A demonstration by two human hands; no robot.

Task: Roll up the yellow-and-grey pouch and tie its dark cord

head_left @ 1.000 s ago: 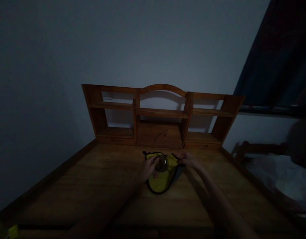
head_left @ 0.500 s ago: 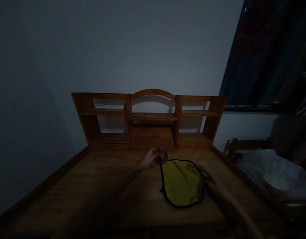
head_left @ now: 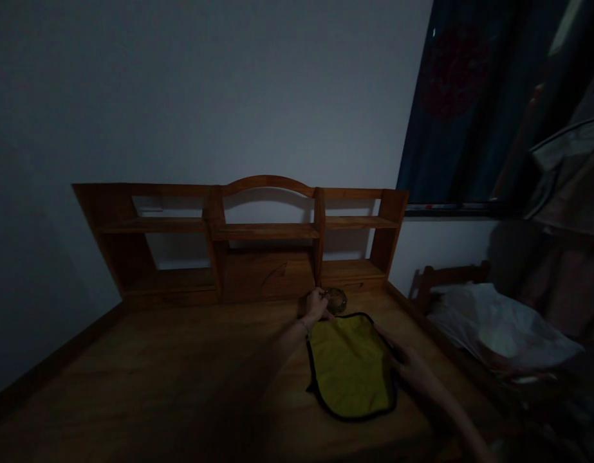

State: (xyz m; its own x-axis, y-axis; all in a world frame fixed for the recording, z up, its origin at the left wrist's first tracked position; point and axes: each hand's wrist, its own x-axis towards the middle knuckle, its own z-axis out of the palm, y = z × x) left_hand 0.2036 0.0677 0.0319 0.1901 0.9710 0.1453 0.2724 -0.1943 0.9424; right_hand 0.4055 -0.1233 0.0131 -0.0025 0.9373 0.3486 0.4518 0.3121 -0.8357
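Observation:
My left hand (head_left: 316, 304) is closed on the left side of a small brown ring-shaped thing (head_left: 336, 300); dimness hides its exact kind. This ring is just behind the far edge of a yellow cloth piece with black edging (head_left: 352, 366), which lies spread on the wooden desk (head_left: 171, 366). Along the cloth's right edge rests my right hand (head_left: 410, 366), its fingers stretched toward the far right corner. A small black tab sticks out at the cloth's left edge. Something thin circles my left wrist.
A wooden shelf unit (head_left: 265, 231) with several compartments stands at the desk's back, against the pale wall (head_left: 258, 90). To the right are a white plastic bag (head_left: 499, 321), a wooden chair-like frame (head_left: 451, 273) and a dark window (head_left: 465, 128). The room is dim.
The view has turned to the right. My left hand has carried the ring-shaped thing rightward, behind the cloth's far edge. My right hand stays by the cloth's right edge.

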